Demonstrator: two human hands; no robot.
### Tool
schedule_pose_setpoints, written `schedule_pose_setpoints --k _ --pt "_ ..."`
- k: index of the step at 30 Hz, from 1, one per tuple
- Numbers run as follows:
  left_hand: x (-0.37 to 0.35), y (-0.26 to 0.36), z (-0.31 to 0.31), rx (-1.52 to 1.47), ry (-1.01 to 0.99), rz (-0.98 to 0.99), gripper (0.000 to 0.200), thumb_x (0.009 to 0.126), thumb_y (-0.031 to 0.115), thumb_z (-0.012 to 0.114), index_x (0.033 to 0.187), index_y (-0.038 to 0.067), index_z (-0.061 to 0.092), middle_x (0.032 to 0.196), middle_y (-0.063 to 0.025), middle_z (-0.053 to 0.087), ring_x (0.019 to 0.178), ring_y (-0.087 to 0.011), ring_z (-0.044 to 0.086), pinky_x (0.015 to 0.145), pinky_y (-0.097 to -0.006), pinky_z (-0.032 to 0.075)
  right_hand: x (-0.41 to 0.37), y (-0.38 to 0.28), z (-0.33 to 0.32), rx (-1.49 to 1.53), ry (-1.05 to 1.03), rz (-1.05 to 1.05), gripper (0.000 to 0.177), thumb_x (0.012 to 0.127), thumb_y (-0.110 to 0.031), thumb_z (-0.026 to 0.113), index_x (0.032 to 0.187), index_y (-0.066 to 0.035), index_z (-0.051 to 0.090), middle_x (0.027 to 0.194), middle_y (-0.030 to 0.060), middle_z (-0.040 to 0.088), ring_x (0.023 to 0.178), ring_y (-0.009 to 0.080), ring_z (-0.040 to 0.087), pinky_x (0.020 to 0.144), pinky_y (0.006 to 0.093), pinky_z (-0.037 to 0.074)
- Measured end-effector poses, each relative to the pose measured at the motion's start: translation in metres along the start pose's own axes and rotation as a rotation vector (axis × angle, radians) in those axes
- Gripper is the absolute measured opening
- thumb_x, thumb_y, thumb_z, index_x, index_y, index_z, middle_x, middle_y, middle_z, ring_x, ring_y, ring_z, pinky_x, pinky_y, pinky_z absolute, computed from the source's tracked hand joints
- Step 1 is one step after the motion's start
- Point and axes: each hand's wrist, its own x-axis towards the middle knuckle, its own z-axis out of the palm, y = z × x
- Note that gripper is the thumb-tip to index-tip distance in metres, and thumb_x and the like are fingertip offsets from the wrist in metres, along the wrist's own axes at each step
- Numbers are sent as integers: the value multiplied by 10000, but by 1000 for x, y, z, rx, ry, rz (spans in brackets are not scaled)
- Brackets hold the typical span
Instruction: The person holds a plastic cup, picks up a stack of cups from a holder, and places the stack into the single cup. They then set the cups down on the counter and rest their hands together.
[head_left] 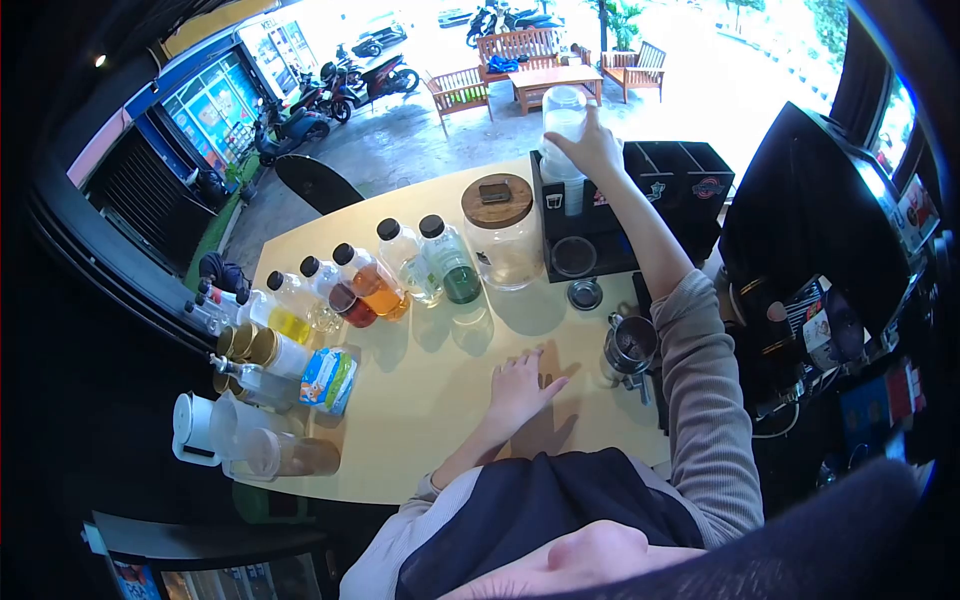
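My right hand (594,148) is stretched out to the far side of the counter, its thumb and fingers round a tall stack of clear plastic cups (565,104). The stack rises out of the black cup organizer (660,200). My left hand (520,386) is held low over the near middle of the counter, palm down, fingers spread, with nothing in it. Left of the organizer stands a large clear jar (503,250) with a wooden lid. In front of the organizer sits a small round metal piece (584,293). A metal jigger-like cup (632,343) stands beside my right forearm.
Several bottles with black caps, among them a green one (456,270) and an orange one (378,285), line the counter's (400,420) far left side. A blue-and-white packet (329,380) and pitchers (197,428) are at left. A large black machine (800,240) stands right.
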Motion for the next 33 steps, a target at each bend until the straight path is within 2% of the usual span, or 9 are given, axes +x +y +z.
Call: schedule_pose_setpoints --k 5,12,17,21,23,26,28,30,33 --pt "2 4 1 14 -23 -2 795 856 615 577 1388 33 478 1267 -175 613 1206 -337 558 1040 -452 402 -9 9 7 -162 -87 49 901 685 -641 756 1274 -4 512 1192 209 633 1211 343 545 959 569 406" --pt "0 0 4 8 -19 -22 792 858 621 566 1391 42 480 1275 -166 611 1213 -321 555 1044 -444 399 -16 3 0 -205 -165 82 884 677 -617 774 1274 -19 515 1205 183 634 1243 331 522 956 581 395" --pt "-12 1 -4 5 0 -40 786 856 625 570 1379 44 494 1275 -170 612 1200 -318 564 1039 -444 405 -30 8 6 -117 -171 137 1135 698 -593 777 1501 -6 231 1370 210 527 1308 353 457 973 603 384" --pt "-23 -12 -3 15 61 -50 777 851 631 578 1378 66 495 1265 -141 620 1172 -300 579 985 -472 417 -54 0 -9 -73 -116 102 1162 737 -546 758 1538 -8 109 1485 231 386 1379 381 357 1039 609 325" --pt "-30 -15 -6 4 76 -72 773 849 628 583 1370 61 502 1256 -145 624 1175 -301 577 990 -475 415 -77 -5 -11 -165 154 -183 1032 783 -521 711 1523 -21 195 1515 238 318 1410 412 282 1094 593 256" --pt "-43 -19 -7 12 161 -81 748 845 600 614 1338 45 527 1223 -155 637 1151 -312 587 999 -449 424 -143 -39 -41 -86 139 -381 933 812 -442 687 1514 -30 232 1529 228 293 1414 418 267 1135 557 197" --pt "-50 -23 -4 34 238 -64 726 843 576 640 1316 33 545 1199 -161 648 1125 -323 601 1002 -419 436 -196 -56 -61 23 54 -531 869 821 -404 685 1499 -39 282 1519 232 309 1409 417 275 1142 529 203" --pt "-58 -25 3 -26 287 -41 715 841 548 626 1360 69 511 1264 -148 610 1218 -311 535 1029 -493 386 -252 -58 -58 70 -126 -620 806 842 -387 672 1477 -45 311 1496 241 333 1413 415 276 1134 569 219" --pt "-75 -25 18 -14 278 25 676 846 475 623 1371 70 492 1346 -146 548 1300 -318 460 1069 -515 349 -332 -51 -35 403 -539 -609 696 890 -396 621 1450 -62 379 1499 227 359 1404 402 314 1143 556 233"
